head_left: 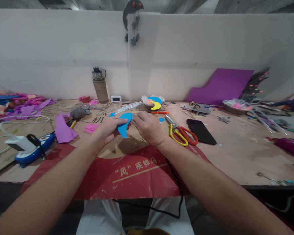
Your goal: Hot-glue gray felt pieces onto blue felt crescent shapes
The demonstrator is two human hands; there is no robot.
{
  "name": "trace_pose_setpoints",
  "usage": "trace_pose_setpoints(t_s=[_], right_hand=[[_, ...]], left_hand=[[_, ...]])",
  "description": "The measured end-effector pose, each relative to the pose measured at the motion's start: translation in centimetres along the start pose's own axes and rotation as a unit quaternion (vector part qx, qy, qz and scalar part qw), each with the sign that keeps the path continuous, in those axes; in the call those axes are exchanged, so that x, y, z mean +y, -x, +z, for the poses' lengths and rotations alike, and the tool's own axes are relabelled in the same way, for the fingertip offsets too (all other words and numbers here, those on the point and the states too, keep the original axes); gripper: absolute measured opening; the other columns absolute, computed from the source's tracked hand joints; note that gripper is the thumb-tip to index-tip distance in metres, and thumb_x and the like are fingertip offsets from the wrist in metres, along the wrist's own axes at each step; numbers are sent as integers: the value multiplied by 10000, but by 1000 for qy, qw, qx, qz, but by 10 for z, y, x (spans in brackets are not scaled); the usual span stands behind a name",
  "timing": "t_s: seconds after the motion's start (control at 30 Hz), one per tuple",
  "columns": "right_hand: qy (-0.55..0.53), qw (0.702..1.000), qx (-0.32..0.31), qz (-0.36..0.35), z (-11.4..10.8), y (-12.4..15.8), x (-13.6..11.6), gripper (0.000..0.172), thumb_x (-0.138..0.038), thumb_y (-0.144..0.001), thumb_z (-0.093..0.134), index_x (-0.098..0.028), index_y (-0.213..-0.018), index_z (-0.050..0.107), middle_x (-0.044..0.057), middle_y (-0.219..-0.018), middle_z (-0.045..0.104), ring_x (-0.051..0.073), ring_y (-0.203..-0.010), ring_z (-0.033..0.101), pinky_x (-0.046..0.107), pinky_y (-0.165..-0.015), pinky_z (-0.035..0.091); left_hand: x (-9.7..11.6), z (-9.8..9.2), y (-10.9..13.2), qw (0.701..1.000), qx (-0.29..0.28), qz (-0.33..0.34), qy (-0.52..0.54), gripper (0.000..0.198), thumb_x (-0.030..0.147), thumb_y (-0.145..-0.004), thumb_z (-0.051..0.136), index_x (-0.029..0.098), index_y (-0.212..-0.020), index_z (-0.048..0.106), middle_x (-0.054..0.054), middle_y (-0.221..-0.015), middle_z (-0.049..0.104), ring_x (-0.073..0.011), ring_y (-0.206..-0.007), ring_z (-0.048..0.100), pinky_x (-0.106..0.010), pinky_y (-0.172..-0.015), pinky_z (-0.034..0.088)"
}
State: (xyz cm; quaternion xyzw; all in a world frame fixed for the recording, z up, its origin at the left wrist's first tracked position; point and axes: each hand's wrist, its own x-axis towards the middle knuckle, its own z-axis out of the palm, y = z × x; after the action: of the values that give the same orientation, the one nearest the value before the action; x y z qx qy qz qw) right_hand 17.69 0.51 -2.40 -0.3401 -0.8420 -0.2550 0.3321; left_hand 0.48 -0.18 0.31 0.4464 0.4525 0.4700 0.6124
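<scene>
My left hand point(109, 129) pinches a blue crescent-shaped foam piece point(124, 126) just above the cardboard sheet point(127, 169) on the table. Close beside it on the right, my right hand point(148, 128) has its fingers curled at the piece's right edge; what they hold, if anything, is hidden. A black cord point(177, 195) runs from under my right wrist down off the table's front edge. Two pairs of scissors lie just right of my right hand: yellow-handled scissors point(176, 133) and red-handled scissors point(189, 136).
A black phone point(201, 131) lies right of the scissors. Behind the hands sit yellow and blue foam crescents point(155, 103), a water bottle point(100, 85) and grey yarn point(77, 113). Purple scraps point(63, 130) and a blue-and-white device point(31, 147) lie left. A purple sheet point(221, 85) leans on the wall.
</scene>
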Motion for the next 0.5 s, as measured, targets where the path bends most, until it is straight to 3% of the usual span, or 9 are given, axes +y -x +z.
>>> trace_pose_setpoints(t_s=[0.13,0.3,0.5], right_hand=[[-24,999,0,31,1,1,-1,252,-242,-954,405,-168,-881,634,102,-889,603,207,-832,509,332,-753,408],[-65,996,-10,53,0,0,-5,234,-225,-947,414,-163,-898,635,102,-904,594,202,-855,520,325,-778,430],[-100,993,17,58,-1,-2,-11,231,-211,-939,427,-158,-866,639,94,-870,588,190,-818,530,316,-750,440]], left_hand=[[-8,2,-3,997,-5,61,-49,99,211,-632,715,173,-607,626,-27,-595,639,-131,-564,594,-258,-576,509],[-9,3,-3,995,6,70,-68,53,189,-643,647,163,-677,616,-15,-592,625,-130,-550,596,-264,-560,512],[-7,8,0,994,10,93,-51,56,126,-619,593,149,-637,545,11,-551,536,-70,-440,462,-184,-397,361]])
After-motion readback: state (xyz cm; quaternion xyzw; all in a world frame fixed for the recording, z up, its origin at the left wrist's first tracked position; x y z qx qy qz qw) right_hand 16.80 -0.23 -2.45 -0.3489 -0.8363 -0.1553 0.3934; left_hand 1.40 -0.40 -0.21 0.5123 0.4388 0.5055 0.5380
